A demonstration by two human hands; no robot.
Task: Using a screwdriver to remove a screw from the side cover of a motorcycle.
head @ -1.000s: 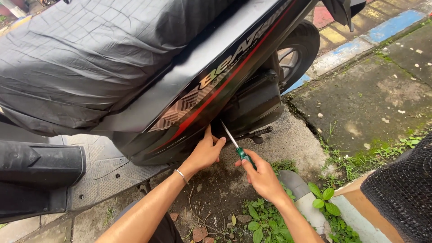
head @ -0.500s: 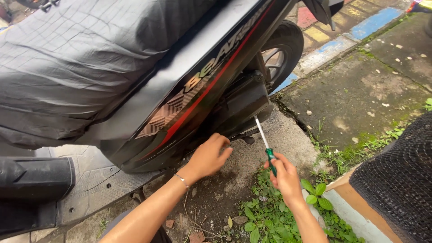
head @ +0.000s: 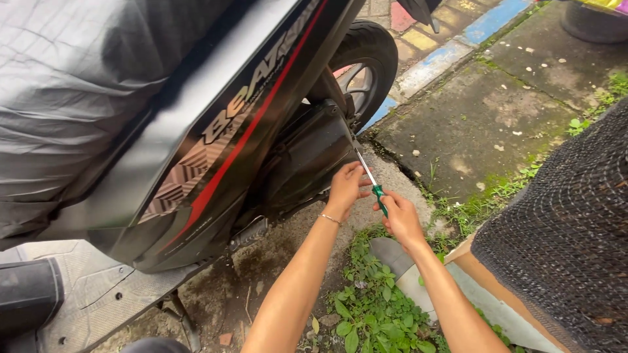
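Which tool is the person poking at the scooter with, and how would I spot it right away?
Find the big black scooter with the red stripe, then go to its rear wheel. Just below the wheel, two bare hands meet beside the dark engine cover. The right hand grips the screwdriver: a thin silver shaft with a bright green handle, the only shiny green thing there.

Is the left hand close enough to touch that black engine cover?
Probably yes: the left hand sits right beside the black engine cover, steadying the screwdriver, with nothing between them.
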